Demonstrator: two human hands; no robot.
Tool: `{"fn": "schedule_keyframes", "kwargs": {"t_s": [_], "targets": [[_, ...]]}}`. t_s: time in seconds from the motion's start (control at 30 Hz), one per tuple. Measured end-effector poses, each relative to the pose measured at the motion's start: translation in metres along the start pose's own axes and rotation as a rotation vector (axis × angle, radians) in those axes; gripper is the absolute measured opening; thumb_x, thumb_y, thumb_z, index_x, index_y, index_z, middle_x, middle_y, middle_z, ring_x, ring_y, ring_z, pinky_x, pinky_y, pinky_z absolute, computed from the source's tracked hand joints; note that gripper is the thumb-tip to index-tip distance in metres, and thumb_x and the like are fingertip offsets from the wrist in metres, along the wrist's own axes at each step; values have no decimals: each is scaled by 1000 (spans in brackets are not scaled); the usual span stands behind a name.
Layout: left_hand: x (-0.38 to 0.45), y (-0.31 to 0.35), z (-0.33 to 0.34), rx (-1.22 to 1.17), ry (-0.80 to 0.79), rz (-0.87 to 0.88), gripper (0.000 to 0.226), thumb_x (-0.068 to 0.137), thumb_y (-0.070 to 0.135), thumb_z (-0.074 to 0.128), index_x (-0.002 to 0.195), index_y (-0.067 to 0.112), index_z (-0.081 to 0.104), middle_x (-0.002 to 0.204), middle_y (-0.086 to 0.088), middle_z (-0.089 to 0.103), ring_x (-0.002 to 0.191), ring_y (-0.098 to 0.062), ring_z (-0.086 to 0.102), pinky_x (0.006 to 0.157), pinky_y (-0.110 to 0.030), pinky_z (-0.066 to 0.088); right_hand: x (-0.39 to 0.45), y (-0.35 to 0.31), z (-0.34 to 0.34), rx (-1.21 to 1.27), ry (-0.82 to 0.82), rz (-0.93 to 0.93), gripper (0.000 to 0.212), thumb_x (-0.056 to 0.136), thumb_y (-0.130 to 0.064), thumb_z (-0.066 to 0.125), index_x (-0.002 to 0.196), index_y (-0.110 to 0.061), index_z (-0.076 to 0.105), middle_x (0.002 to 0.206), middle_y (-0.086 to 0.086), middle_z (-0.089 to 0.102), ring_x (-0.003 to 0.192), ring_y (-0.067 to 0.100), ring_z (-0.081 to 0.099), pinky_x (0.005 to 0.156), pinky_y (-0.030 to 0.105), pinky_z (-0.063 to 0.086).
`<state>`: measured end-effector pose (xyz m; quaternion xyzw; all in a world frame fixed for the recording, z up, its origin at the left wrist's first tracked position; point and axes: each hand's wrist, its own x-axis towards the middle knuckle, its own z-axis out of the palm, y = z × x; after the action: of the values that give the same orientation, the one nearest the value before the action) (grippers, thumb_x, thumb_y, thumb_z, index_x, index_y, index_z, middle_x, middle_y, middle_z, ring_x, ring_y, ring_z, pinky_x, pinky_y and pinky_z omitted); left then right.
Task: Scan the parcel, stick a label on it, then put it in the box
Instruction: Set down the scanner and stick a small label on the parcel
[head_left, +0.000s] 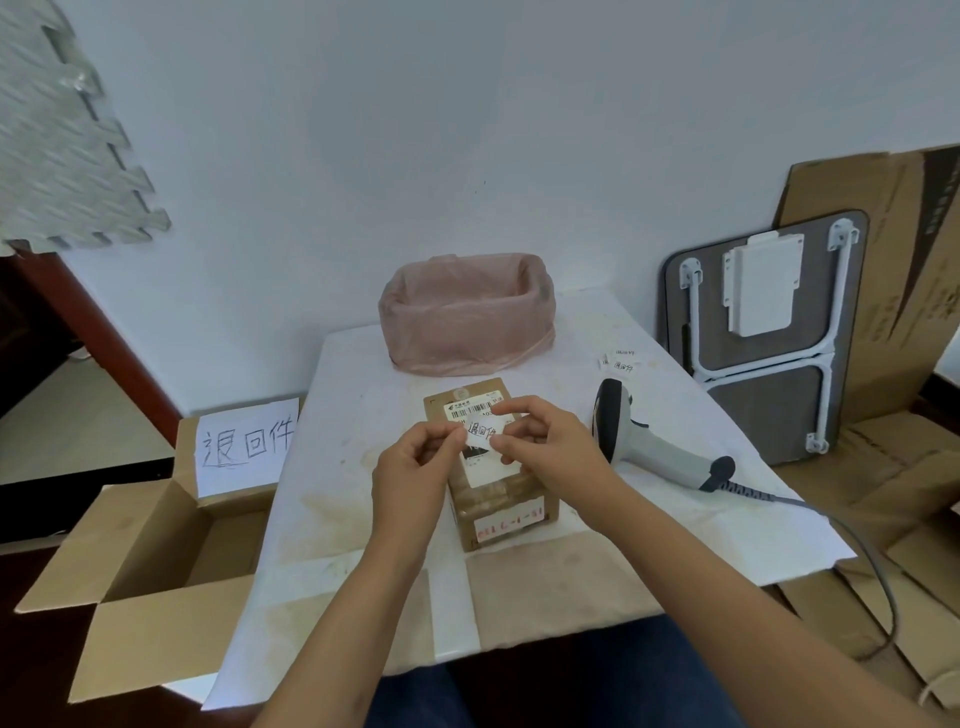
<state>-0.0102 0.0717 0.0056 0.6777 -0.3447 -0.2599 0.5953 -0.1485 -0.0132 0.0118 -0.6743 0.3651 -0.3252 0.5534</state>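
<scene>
Low table (332, 467), white cover, stained. The near edge sits just above the person's lap; the left edge runs close alongside the open cardboard box (150, 571) on the floor. Free surface lies left of the parcel and along the near edge. The right side is partly taken by the scanner (644, 441), whose coiled cable (841, 535) trails off the right edge.

Count: one parcel, one scanner, one floor box, one lined bin, and a few spare label slips (621, 359) at the far right of the table; exact number not legible.

Parcel (498, 493): brown carton, mid-table, lying flat, with a printed shipping label on top and red marking on its near face.

Left hand (415, 467) and right hand (545, 447) are both above the parcel. Both pinch one small white handwritten label (483, 432), the left at its left edge, the right with fingertips at its upper and lower right corners. The label is held just over the parcel top; whether it touches cannot be told.

Containers: the floor box has its flaps open and shows nothing inside in the visible part; a handwritten paper sign (244, 447) is fixed to its rear flap. The bin (467, 317) at the far table edge has a pink plastic liner; its contents are not visible.

Right of the table, a folded table (763, 332) and flattened cardboard (883, 291) lean on the wall.
</scene>
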Motion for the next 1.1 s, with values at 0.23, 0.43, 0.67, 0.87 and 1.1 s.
{"fn": "schedule_keyframes", "kwargs": {"t_s": [0.23,0.43,0.67,0.87,1.1], "targets": [[-8,9,8,-126,-1,-32,9,91,16,68,97,14,75,84,4,76,71,6,68,65,-9,49,-7,6,2,99,19,5,30,87,-12,68,115,-21,64,83,-1,71,79,11,70,68,21,55],[-9,7,10,143,24,141,12,89,22,69,95,32,67,91,10,71,88,-2,63,77,-23,47,-11,9,4,159,68,22,27,86,-7,69,111,-17,65,84,4,72,84,20,70,69,27,58],[-10,-1,13,797,95,807,10,88,24,62,94,29,69,98,11,63,99,-12,47,85,-26,22,-16,12,3,247,76,74,3,87,-12,69,90,-11,69,80,5,73,81,16,69,78,32,55],[-10,-3,15,795,95,738,11,89,36,61,94,35,71,100,16,67,100,-8,49,87,-28,21,-23,11,1,264,76,54,9,89,-13,67,93,-13,75,78,-2,71,78,8,66,71,21,54],[-12,0,14,779,71,701,22,91,43,52,99,37,71,102,19,69,101,-8,53,86,-29,20,-26,8,3,362,85,71,12,88,-7,66,99,-9,73,80,1,74,77,10,68,74,24,55]]}}
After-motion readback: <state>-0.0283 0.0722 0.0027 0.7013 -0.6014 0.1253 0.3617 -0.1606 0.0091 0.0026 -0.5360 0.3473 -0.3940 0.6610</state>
